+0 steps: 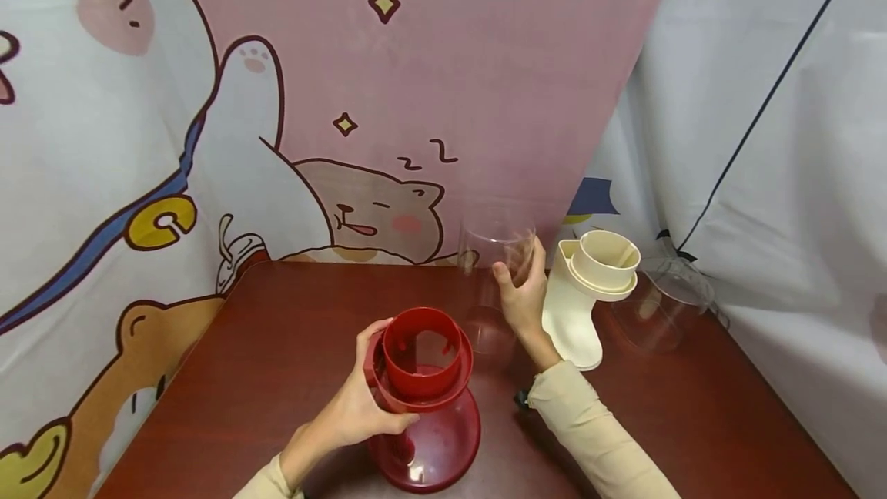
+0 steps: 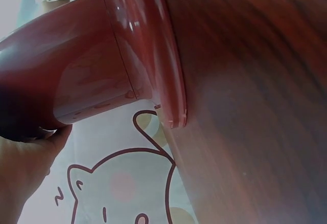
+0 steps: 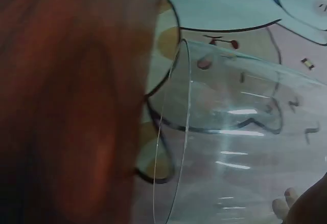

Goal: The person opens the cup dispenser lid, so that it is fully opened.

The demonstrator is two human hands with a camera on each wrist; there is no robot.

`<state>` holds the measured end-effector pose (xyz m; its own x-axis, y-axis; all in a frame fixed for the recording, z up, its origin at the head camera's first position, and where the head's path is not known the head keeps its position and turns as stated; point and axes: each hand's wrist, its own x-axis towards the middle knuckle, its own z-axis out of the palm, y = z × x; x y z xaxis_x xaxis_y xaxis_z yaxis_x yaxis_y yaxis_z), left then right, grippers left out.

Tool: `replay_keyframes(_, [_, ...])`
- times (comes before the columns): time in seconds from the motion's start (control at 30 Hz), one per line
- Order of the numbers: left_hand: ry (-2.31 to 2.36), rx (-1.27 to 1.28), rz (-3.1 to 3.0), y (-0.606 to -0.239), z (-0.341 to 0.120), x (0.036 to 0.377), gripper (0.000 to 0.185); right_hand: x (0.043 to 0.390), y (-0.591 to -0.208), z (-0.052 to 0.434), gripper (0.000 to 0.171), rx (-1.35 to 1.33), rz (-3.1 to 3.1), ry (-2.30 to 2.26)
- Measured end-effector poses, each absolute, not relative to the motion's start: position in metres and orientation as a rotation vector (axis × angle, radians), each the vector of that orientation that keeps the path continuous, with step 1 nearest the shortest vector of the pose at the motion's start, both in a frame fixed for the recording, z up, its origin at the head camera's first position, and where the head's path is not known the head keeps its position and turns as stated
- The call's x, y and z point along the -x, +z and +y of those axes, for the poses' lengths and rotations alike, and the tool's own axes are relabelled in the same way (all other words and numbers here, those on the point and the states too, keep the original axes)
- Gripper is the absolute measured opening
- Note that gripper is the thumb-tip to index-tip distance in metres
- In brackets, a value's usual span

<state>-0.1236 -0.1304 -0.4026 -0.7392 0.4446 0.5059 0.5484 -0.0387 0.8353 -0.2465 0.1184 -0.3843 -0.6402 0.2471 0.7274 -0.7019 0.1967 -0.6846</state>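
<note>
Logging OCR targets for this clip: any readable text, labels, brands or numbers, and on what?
"z Z": sleep marks drawn over the dozing cartoon animal on the pink backdrop.
Red container, cream container, clear glass: no labels, brands or numbers visible.

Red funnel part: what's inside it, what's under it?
Inside the red funnel nothing shows, only its glossy wall. Under it sits the red base on the table. The left hand covers its near side.
</note>
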Motion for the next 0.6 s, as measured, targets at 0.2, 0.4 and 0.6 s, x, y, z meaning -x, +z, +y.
replay_keyframes(0.2, [-1.934, 1.099, -2.107, -0.406, -0.131, 0.123, 0.104, 0.261, -0.416, 0.125, 0.072, -0.341, -1.801, 1.533])
replay_keyframes(0.4, [-1.956, 1.121, -2.076, -0.408, -0.129, 0.124, 0.104, 0.275, -0.443, 0.133, 0.077, -0.258, -1.886, 1.504])
replay_keyframes(0.6, [-1.949, 1.115, -2.064, -0.406, -0.128, 0.125, 0.105, 0.26, -0.429, 0.13, 0.084, -0.346, -1.915, 1.515])
